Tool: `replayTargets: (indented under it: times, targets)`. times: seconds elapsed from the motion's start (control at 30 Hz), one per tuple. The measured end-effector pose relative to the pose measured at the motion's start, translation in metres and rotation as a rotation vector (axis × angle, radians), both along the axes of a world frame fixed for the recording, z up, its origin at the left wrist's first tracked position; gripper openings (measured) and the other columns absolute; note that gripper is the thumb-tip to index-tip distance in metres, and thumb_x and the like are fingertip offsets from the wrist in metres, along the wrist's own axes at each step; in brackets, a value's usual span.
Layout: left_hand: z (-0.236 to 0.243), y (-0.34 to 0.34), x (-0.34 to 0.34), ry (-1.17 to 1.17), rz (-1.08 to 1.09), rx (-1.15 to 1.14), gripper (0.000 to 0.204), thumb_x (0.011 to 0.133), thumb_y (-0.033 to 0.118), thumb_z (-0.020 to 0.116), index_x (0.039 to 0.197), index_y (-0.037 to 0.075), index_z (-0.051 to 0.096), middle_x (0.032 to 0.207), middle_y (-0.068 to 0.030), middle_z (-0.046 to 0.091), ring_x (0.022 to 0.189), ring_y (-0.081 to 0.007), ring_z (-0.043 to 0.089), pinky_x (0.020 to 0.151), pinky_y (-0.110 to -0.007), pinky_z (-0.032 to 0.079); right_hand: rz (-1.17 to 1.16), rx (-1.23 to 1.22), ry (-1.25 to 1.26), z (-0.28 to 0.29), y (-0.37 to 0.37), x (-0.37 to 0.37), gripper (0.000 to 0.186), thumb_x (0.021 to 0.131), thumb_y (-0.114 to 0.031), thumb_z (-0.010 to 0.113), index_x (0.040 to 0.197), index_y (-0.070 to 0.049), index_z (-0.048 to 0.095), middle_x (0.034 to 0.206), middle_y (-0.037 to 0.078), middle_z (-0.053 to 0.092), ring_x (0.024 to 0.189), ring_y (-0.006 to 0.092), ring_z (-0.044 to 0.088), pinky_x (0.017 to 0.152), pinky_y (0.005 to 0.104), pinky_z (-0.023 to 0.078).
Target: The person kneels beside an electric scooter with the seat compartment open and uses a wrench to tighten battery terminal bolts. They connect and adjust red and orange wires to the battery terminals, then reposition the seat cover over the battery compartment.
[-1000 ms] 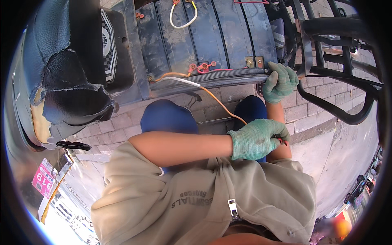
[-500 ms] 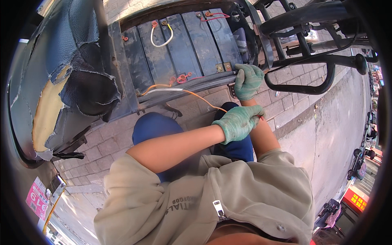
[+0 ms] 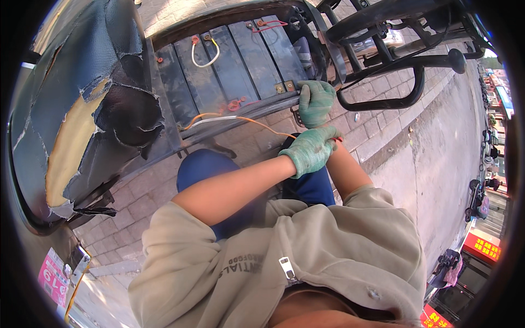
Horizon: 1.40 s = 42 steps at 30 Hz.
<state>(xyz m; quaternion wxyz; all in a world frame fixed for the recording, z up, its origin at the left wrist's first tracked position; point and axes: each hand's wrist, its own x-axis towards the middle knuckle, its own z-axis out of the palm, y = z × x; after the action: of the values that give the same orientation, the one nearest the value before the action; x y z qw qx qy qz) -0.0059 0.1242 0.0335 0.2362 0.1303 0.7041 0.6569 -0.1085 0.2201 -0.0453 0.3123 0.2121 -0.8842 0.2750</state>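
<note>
My left hand (image 3: 313, 151), in a green knit glove, is closed around an orange wire (image 3: 257, 121) with a white sleeve partway along it. A red tip of the wire sticks out past the fingers, above my right forearm. Also gloved, my right hand (image 3: 317, 104) is curled at the right end of the metal rail (image 3: 235, 127), where a grey corrugated conduit (image 3: 268, 101) reaches it. What its fingers grip is hidden. Beyond the rail lies a row of dark batteries (image 3: 216, 76), with a white jumper cable (image 3: 205, 64) and a red cable (image 3: 270, 27) on their terminals.
A torn black seat (image 3: 82, 126) with bare foam stands at the left. On the right are a black tubular frame and a looped bar (image 3: 383, 104). Grey paving bricks (image 3: 136, 202) lie below, and my blue-trousered knees are under the rail.
The whole view has shifted, so the batteries and both hands appear farther left. My left hand, still on the orange wire, is slightly closer to my right hand.
</note>
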Motion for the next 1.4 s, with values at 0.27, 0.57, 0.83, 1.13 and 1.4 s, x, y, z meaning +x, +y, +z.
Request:
replayTargets:
  times: [0.27, 0.57, 0.83, 1.13, 1.4]
  targets:
    - [0.009, -0.001, -0.001, -0.006, 0.096, 0.111, 0.018, 0.105, 0.008, 0.05, 0.116, 0.006, 0.064, 0.085, -0.0025, 0.066, 0.075, -0.0108, 0.059, 0.073, -0.028, 0.051, -0.019, 0.022, 0.002, -0.001, 0.0, -0.001, 0.019, 0.096, -0.021, 0.058, 0.096, -0.015, 0.076, 0.093, 0.003, 0.074, 0.093, 0.03, 0.063, 0.093, 0.0459, 0.042]
    - [0.012, -0.005, 0.003, 0.026, 0.157, 0.129, 0.014, 0.104, 0.013, 0.055, 0.114, 0.009, 0.065, 0.087, -0.0055, 0.07, 0.075, -0.014, 0.063, 0.073, -0.032, 0.052, 0.019, 0.188, -0.15, 0.01, 0.0, 0.001, 0.019, 0.095, -0.028, 0.063, 0.099, -0.021, 0.08, 0.096, 0.001, 0.074, 0.098, 0.0273, 0.062, 0.093, 0.0441, 0.04]
    - [0.014, -0.004, 0.003, -0.023, 0.119, 0.069, 0.016, 0.104, 0.008, 0.054, 0.116, 0.008, 0.065, 0.092, -0.0071, 0.069, 0.082, -0.016, 0.066, 0.08, -0.031, 0.054, 0.196, 0.315, -0.525, 0.046, -0.009, -0.018, 0.021, 0.089, -0.031, 0.072, 0.105, -0.022, 0.081, 0.093, 0.004, 0.07, 0.098, 0.0303, 0.061, 0.094, 0.0437, 0.045]
    - [0.016, -0.01, 0.0, -0.033, 0.216, 0.206, 0.019, 0.104, 0.007, 0.053, 0.117, 0.004, 0.066, 0.095, -0.0107, 0.071, 0.084, -0.0164, 0.066, 0.082, -0.033, 0.054, 0.304, 0.498, -0.276, 0.029, -0.035, -0.097, 0.055, 0.094, -0.035, 0.068, 0.145, -0.02, 0.058, 0.153, 0.01, 0.053, 0.141, 0.0333, 0.048, 0.116, 0.044, 0.04]
    - [0.024, -0.015, 0.0, -0.019, 0.207, 0.131, 0.019, 0.104, 0.007, 0.054, 0.118, 0.005, 0.067, 0.099, -0.008, 0.071, 0.085, -0.0165, 0.066, 0.081, -0.032, 0.054, 0.296, 0.379, -0.594, 0.031, -0.034, -0.101, 0.058, 0.096, -0.033, 0.065, 0.152, -0.027, 0.049, 0.166, 0.008, 0.034, 0.142, 0.0357, 0.046, 0.117, 0.0461, 0.039]
